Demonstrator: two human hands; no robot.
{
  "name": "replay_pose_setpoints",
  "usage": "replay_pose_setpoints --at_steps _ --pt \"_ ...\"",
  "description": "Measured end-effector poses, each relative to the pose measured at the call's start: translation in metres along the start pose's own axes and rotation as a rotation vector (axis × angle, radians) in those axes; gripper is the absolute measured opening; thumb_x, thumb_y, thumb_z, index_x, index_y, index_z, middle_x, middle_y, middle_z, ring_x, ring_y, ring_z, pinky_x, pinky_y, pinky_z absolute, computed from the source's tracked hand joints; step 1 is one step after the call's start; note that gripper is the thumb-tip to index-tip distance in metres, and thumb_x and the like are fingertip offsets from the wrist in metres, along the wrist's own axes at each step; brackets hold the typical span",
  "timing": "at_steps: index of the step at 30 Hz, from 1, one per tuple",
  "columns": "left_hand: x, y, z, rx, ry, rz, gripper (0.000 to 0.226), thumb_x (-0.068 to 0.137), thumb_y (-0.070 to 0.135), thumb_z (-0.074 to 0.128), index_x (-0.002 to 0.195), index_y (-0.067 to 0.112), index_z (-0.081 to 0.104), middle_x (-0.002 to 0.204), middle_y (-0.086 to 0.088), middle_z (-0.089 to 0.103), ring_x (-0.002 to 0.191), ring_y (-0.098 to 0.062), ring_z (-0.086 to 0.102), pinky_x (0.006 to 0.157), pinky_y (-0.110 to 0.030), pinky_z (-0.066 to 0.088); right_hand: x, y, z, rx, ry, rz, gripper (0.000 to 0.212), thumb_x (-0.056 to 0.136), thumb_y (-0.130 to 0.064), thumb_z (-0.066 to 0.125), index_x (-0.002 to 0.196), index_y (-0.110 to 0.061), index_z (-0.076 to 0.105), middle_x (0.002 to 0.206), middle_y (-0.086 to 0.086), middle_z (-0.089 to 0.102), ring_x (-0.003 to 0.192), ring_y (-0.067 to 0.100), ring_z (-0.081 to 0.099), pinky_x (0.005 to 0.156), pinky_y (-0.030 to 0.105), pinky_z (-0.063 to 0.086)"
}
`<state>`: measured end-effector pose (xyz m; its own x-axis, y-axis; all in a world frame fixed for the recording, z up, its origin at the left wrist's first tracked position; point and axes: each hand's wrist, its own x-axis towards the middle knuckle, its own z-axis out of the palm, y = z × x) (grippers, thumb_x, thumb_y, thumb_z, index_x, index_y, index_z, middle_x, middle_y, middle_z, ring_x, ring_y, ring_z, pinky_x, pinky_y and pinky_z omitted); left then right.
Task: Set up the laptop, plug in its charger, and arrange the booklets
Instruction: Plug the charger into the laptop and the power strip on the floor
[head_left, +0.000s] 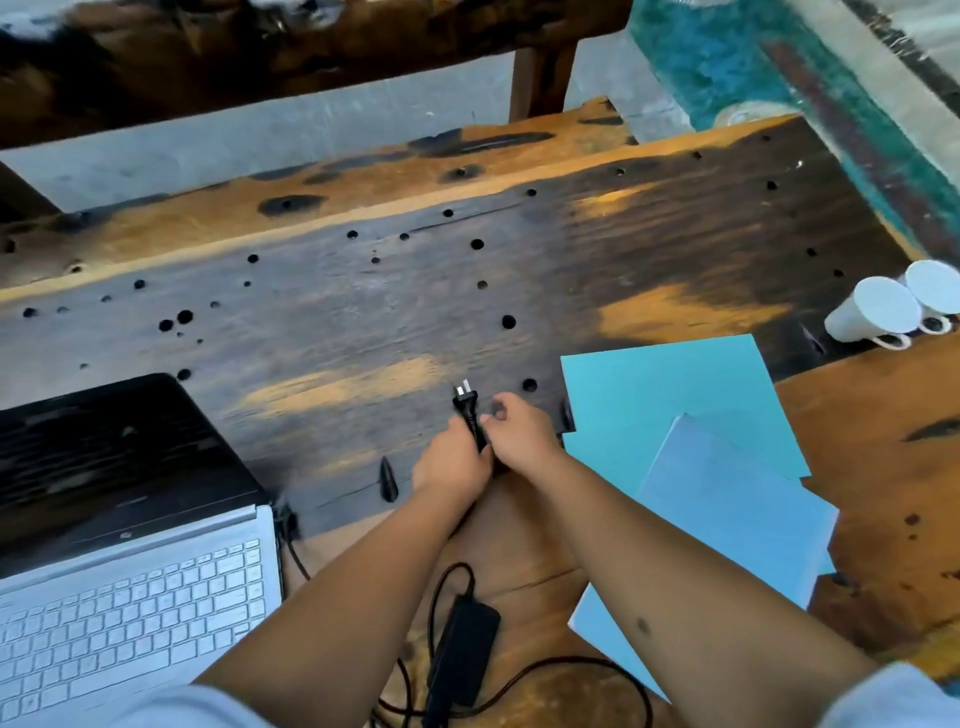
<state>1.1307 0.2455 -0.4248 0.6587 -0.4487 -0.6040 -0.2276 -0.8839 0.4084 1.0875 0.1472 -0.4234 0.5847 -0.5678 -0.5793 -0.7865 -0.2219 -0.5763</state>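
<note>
Here, a dark wooden table pocked with holes. Both the left hand and right hand grip the plug, prongs jutting beyond them.

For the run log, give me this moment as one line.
hands: left, right grip plug | laptop: open | booklets: overlapping

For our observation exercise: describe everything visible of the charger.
The charger is black: an oblong power brick lying on the wooden table near its front edge, with cables looping around it. One cable runs up to the pronged plug, gripped by the left hand and right hand.
</note>
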Motion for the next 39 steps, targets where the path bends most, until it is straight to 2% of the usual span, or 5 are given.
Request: replay_pose_setpoints --at_steps 9,14,21,33,39 --pt "0.013 -0.015 -0.006 -0.176 0.018 0.09 0.026 0.091 0.018 0.06 0.069 0.013 0.046 0.067 -0.006 0.054 0.072 -0.031 0.054 0.059 -0.033 0.031 0.016 -0.004 0.016 0.059 0.005 -0.03 0.032 0.089 -0.028 0.065 0.062 -0.011 0.058 0.065 0.01 0.059 0.069 0.024 0.053 0.062 0.032 0.033" --pt "-0.017 -0.03 -0.034 -0.432 0.023 0.225 0.03 0.091 0.016 0.066 0.067 0.014 0.048 0.057 0.002 0.044 0.054 -0.011 0.037 0.057 -0.03 0.029 -0.017 -0.025 0.002 0.391 -0.127 -0.018 0.025 0.093 -0.029 0.06 0.075 -0.012 0.059 0.059 0.006 0.048 0.041 0.007 0.04 0.043 0.022 0.032" --pt "-0.102 -0.011 -0.084 -0.669 0.118 0.448 0.009 0.093 0.004 0.061 0.087 0.01 0.061 0.072 -0.006 0.054 0.069 -0.012 0.049 0.069 -0.026 0.04 -0.112 -0.077 -0.047 0.378 0.056 -0.334 0.033 0.091 -0.021 0.065 0.063 -0.015 0.05 0.063 0.006 0.051 0.065 0.016 0.047 0.058 0.029 0.035" --pt "-0.224 -0.016 -0.126 -0.488 0.234 0.662 0.006 0.093 0.019 0.064 0.097 0.022 0.067 0.083 0.015 0.068 0.073 0.008 0.059 0.074 -0.018 0.047 -0.298 -0.131 -0.103 0.358 0.335 -0.7 0.015 0.087 -0.013 0.069 0.102 -0.008 0.069 0.093 0.014 0.073 0.089 0.024 0.07 0.081 0.031 0.058" --pt "-0.224 -0.098 -0.101 0.003 0.121 0.458 0.044 0.1 0.022 0.048 0.141 0.006 0.045 0.142 -0.017 0.053 0.13 -0.033 0.05 0.107 -0.037 0.04 -0.371 -0.132 -0.095 0.436 0.39 -0.735 0.014 0.087 -0.01 0.069 0.101 -0.011 0.068 0.09 0.007 0.07 0.085 0.016 0.066 0.086 0.041 0.058"
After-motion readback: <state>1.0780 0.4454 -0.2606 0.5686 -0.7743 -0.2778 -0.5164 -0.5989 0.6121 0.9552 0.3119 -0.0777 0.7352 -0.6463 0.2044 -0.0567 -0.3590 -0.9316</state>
